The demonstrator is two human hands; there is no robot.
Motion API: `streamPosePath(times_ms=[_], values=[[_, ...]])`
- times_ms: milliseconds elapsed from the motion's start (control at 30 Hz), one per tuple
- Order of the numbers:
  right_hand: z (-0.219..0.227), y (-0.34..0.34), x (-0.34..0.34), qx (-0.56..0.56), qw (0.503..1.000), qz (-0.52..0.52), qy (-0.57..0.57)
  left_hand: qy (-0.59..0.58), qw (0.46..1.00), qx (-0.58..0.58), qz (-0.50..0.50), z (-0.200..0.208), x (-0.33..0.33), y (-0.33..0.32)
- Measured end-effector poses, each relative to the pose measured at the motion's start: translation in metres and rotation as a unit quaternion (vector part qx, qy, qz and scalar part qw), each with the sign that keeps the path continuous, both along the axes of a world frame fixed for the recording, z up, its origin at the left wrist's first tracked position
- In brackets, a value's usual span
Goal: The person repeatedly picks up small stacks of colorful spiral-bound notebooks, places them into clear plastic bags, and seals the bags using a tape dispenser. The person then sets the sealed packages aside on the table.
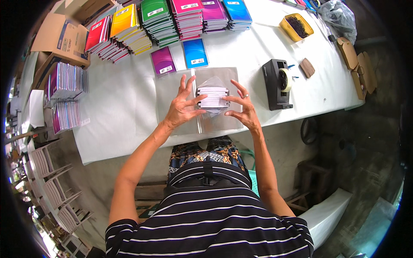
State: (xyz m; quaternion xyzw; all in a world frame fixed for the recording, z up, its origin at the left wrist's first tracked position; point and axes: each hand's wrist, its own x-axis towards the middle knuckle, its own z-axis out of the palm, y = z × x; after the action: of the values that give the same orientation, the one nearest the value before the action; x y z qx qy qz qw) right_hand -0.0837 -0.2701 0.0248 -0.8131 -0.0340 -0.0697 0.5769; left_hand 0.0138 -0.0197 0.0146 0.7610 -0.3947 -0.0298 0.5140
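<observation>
A stack of small spiral notebooks (214, 98) is on the table between my hands, white page edges facing up and dark bindings at both sides. Clear plastic wraps it, with pointed ends showing above and below. My left hand (184, 105) has its thumb and forefinger against the left side of the stack, other fingers raised. From the right, my right hand (242, 107), with a ring on it, touches the stack with a forefinger, its thumb near the lower corner. Flat clear plastic bags (172, 92) lie under the stack.
Purple (163, 61) and blue (195, 53) notebooks lie beyond my hands. Behind them stand tall piles of coloured notebooks (159, 26). More notebooks (66, 84) and a cardboard box (64, 38) are left; a black tape dispenser (272, 86), brown block (307, 68) and yellow tub (287, 29) are right.
</observation>
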Motion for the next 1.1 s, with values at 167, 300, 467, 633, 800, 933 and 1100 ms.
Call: streamPosePath(times_ms=[167,300,467,633,800,933,1100], values=[[-0.006,-0.003,-0.003,0.001,1.0,-0.002,-0.019,-0.001,1.0,-0.006,0.02,-0.004,-0.002,0.001],[-0.007,0.013,-0.001,-0.032,0.999,0.016,-0.026,0.003,1.0,-0.003,0.021,-0.007,-0.003,0.0],[-0.004,0.014,-0.003,-0.026,0.999,-0.016,-0.043,0.028,0.999,-0.021,0.036,-0.006,-0.007,0.001],[-0.006,0.016,-0.003,-0.102,0.993,-0.018,-0.056,0.015,1.0,-0.004,0.015,-0.006,-0.002,-0.001],[-0.002,0.021,-0.002,-0.077,0.995,-0.022,-0.061,-0.061,0.997,0.049,0.017,0.002,0.003,-0.004],[0.008,0.025,0.002,-0.055,0.996,-0.029,-0.067,-0.124,0.988,0.089,0.013,0.013,0.009,-0.003],[0.017,0.025,0.011,-0.062,0.996,-0.033,-0.05,-0.159,0.979,0.127,0.007,0.028,0.015,-0.005]])
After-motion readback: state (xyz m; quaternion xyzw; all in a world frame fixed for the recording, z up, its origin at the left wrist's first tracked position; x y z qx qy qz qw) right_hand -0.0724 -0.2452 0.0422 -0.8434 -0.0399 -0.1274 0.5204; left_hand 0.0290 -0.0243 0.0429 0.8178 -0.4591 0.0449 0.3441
